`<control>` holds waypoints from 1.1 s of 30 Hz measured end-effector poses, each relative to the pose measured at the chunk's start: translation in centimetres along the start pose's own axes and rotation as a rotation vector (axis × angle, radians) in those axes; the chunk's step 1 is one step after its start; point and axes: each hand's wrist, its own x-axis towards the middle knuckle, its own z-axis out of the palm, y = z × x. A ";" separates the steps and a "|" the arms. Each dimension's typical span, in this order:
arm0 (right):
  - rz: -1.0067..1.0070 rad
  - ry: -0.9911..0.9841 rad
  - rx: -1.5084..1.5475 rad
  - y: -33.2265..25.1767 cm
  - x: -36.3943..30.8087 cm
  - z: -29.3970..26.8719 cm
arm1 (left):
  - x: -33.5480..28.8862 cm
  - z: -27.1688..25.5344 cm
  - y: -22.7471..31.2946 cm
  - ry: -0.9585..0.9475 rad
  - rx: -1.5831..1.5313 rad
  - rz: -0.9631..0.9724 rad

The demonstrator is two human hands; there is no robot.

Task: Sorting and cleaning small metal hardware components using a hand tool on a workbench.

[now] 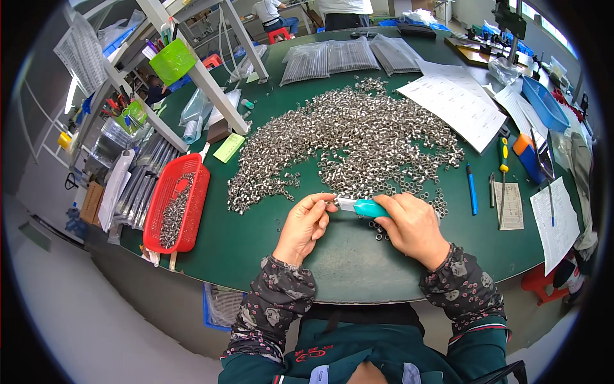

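Metal rings spread over the table, leaving room along its near edge; just before them, the left hand pinches a small piece beside the teal-handled tool the right hand grips.

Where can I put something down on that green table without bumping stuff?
Bare tabletop lies between the red basket and the left hand, along the front edge between the floral sleeves, and between the right hand and the blue pen. It's crowded in the middle, with the heap of small metal rings, and far right, with papers and a blue tray.
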 end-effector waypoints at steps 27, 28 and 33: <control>-0.004 -0.014 -0.026 -0.2 0.2 0.2 | 0.2 -0.2 -0.6 0.014 0.158 0.053; -0.032 0.080 -0.040 -0.3 0.3 0.2 | 0.2 -0.2 -0.7 0.046 0.104 0.056; 0.062 -0.054 0.000 0.3 -0.4 0.2 | 0.2 -0.2 -0.6 0.011 0.068 0.080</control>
